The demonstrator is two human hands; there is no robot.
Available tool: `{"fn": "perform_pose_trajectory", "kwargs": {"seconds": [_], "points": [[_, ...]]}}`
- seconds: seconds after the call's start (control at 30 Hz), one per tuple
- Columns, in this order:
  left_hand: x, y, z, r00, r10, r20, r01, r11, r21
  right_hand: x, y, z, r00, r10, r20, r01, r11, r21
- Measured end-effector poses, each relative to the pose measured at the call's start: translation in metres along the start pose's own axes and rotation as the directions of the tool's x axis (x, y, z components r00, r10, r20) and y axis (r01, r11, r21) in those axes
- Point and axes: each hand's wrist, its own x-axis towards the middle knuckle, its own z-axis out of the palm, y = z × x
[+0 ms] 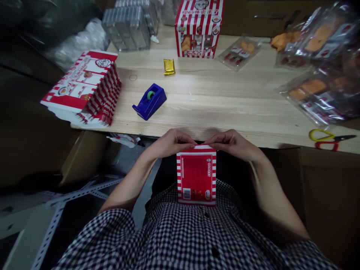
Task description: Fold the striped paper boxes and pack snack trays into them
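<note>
Pale wood bench (219,97), dark cartons behind it and under it. Landmark: blue tape dispenser (152,103), near the bench's front edge, green roll in it.

Box (197,174), red with white stripes, is off the bench: nearer the body than the dispenser and to its right, in front of the checked shirt (180,228). Red panel with barcode faces the camera; barcode at the shirt end.

Left hand (181,140) pinches the left part of the box's far edge, thumb and fingers. Right hand (227,143) pinches the right part of the same edge. Fingertips near each other.

Around the dispenser:
- left: carton stack (81,82), same stripes
- just beyond: gold packet (169,66)
- beyond, to the left: clear trays (126,28)
- beyond, to the right: upright display box (198,33), then one flat clear pack (240,52)
- far right: pack pile (326,86); scissors (330,138) nearer the body, one yellow loop, one red
</note>
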Motion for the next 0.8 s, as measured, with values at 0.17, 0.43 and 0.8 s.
{"fn": "perform_pose_trajectory", "kwargs": {"seconds": [0.17,0.43,0.8], "points": [[0.007,-0.001,-0.004,0.998,0.003,0.067,-0.002,1.000,-0.015,0.011,-0.009,-0.023,0.982,0.046,0.184,-0.029,0.995,-0.096],[0.015,0.001,-0.003,0.999,-0.032,0.010,0.032,0.999,-0.025,0.018,-0.009,-0.012,0.990,0.038,0.134,-0.033,0.999,-0.041],[0.023,-0.008,0.015,0.999,0.000,-0.048,-0.004,0.997,-0.079,0.004,0.001,-0.001,0.999,0.010,-0.030,-0.009,0.998,0.056]]}}
